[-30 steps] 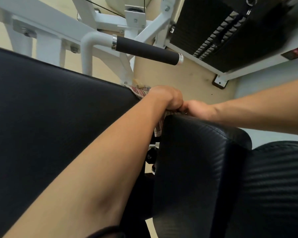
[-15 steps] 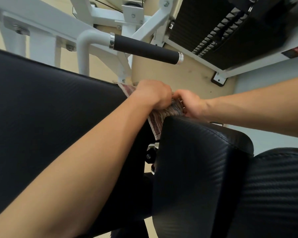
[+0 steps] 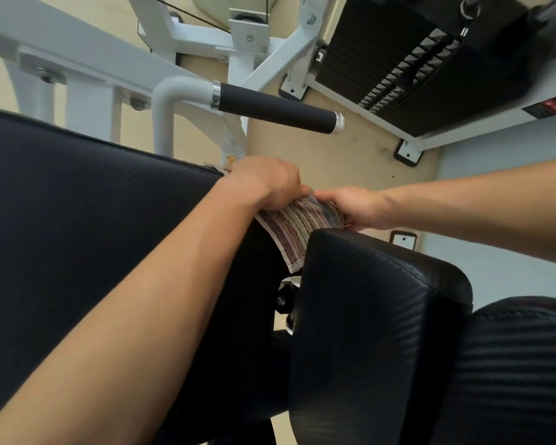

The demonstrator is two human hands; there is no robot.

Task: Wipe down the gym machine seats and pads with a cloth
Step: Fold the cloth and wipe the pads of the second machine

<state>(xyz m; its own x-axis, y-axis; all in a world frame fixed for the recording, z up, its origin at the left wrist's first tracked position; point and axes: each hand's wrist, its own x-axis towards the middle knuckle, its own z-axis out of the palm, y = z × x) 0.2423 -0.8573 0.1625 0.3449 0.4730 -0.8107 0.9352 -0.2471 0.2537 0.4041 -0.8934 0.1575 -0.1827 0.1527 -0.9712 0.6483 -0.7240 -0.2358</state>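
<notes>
A striped, multicoloured cloth (image 3: 297, 231) hangs in the gap between a large black pad (image 3: 77, 226) on the left and a smaller black textured pad (image 3: 373, 316) on the right. My left hand (image 3: 265, 183) grips the cloth's upper left part at the corner of the large pad. My right hand (image 3: 355, 207) holds the cloth's right edge just above the small pad. The cloth's lower end drops behind the small pad's edge. Another black padded seat (image 3: 520, 364) fills the lower right.
A white machine frame (image 3: 87, 75) stands behind the pads, with a black foam handle (image 3: 275, 107) sticking out to the right just above my hands. A black weight stack (image 3: 414, 53) sits at the upper right. Beige floor (image 3: 350, 155) lies beyond.
Both hands have pulled the cloth up out of the gap and spread apart, so much more of the striped fabric shows between them.
</notes>
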